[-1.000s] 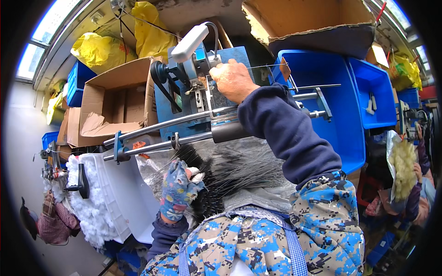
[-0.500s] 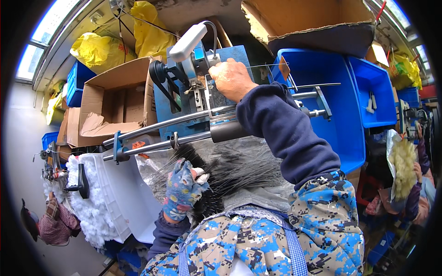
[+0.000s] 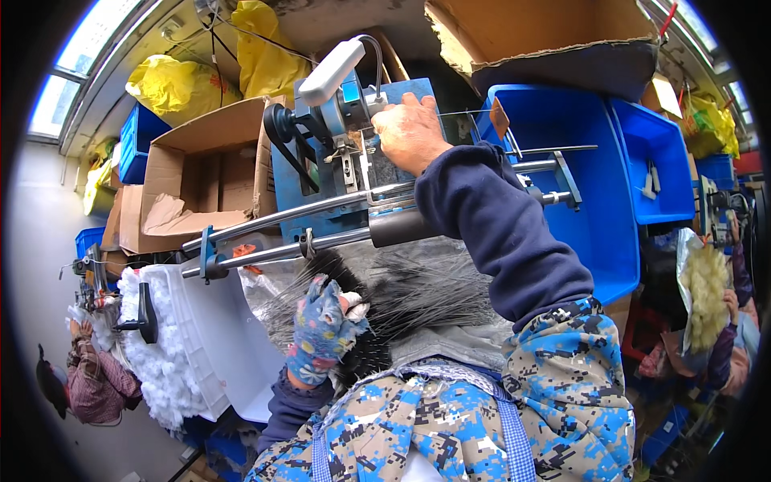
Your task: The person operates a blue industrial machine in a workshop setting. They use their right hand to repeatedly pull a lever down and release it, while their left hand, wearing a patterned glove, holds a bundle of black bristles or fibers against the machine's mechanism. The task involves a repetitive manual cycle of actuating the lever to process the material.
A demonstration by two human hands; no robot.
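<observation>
My right hand (image 3: 411,135), bare, is closed at the head of a blue bench machine (image 3: 341,112). Its fingertips are hidden, so what they grip does not show. A thin wire runs from beside this hand toward a small brown plate (image 3: 499,119). Lower down, my left hand (image 3: 325,321) wears a blue flowered glove with fingers curled; what is inside them is hidden. Black bristles (image 3: 337,269) show above and beside the glove. Many thin wire stems (image 3: 426,293) lie across my lap to its right. Two steel rails (image 3: 313,210) cross in front of the machine.
An open cardboard box (image 3: 201,181) stands left of the machine. Blue bins (image 3: 562,185) stand at right, one holding white-handled pieces. A white tub (image 3: 233,345) with fluffy white material is at lower left. Co-workers (image 3: 100,373) sit at both sides.
My right hand has shifted slightly, and its fingers now show more at the top. My left hand stays nearly in place. The co-worker at left has brought a hand up to the white material.
</observation>
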